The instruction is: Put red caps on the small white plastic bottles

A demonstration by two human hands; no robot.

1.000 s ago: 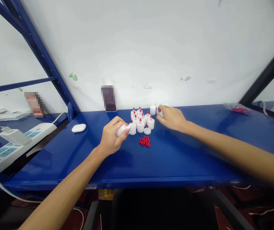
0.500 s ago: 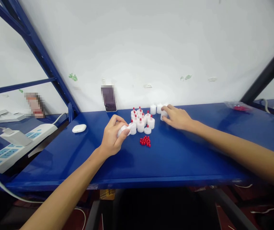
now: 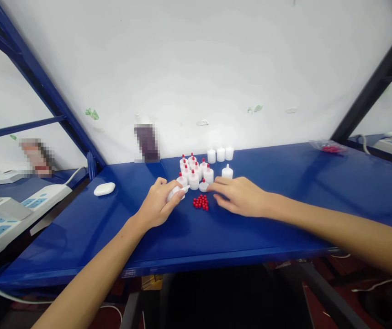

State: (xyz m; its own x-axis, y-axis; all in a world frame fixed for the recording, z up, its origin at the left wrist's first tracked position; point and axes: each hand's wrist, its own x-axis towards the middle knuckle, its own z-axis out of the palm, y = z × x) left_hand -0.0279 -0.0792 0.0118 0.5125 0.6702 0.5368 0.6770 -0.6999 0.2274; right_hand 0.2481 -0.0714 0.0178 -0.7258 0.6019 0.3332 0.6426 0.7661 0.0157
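My left hand (image 3: 158, 201) is closed on a small white bottle (image 3: 174, 193) with a bare white nozzle, tilted to the right. My right hand (image 3: 239, 195) has its fingers apart and holds nothing; its fingertips are beside a short white piece with a red tip (image 3: 203, 186). Several white bottles with red caps (image 3: 193, 180) stand grouped between the hands. Loose red caps (image 3: 201, 202) lie in front of them. A white bottle without a red cap (image 3: 227, 172) stands just behind my right hand.
Three white bottles (image 3: 220, 154) stand by the wall on the blue table (image 3: 182, 246). A white case (image 3: 104, 189) and a power strip (image 3: 21, 214) are at the left. A phone-like object (image 3: 148, 142) leans on the wall. A clear bag (image 3: 328, 146) lies at the right.
My right hand has let go of a white bottle, which now stands nearer, and has moved forward and left to the short piece. My left hand keeps its bottle. The view has shifted slightly.
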